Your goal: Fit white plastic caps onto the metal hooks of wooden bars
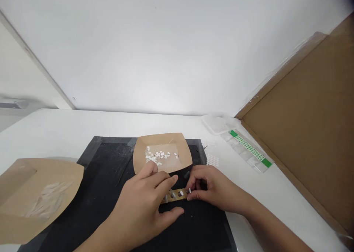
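A narrow tan strip lies on the black mat, carrying several small dark-and-white pieces in a row. My left hand reaches over its left part, thumb and fingers apart, and hides that end. Whether those fingertips touch the strip I cannot tell. At the strip's right end, my right hand pinches a small white-and-dark piece between thumb and fingers. Just beyond both hands stands a brown paper tray with several small white ovals inside.
A second paper tray at the left holds clear plastic strips. Beneath the work is a black mat on a white table. To the right are a green-edged plastic organizer, a translucent lid and a cardboard panel.
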{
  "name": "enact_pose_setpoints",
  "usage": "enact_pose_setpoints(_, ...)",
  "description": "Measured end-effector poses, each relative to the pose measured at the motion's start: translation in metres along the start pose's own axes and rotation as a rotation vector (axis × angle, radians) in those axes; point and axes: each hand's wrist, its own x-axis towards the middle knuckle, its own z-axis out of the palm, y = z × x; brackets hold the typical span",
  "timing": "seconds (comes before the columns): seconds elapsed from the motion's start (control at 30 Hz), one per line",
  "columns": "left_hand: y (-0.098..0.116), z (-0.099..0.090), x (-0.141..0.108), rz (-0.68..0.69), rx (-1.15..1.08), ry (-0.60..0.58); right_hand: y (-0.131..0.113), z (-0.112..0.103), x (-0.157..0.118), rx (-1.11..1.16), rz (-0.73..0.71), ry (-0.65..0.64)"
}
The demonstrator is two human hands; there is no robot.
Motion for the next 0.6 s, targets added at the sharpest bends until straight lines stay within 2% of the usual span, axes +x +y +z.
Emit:
enact_pose_setpoints(0.23,0.0018,0.0047,-0.0038,-0.043,0.024,-0.141,-0.0039,-0.0072,-0.0038,-0.031,-0.021,-0.039)
enact_pose_setpoints(0.6,0.0025,0.0052,-0.0062,-0.077,0.036,-0.185,-0.0044,-0.0089,-0.0027,-0.054,-0.046,-0.039)
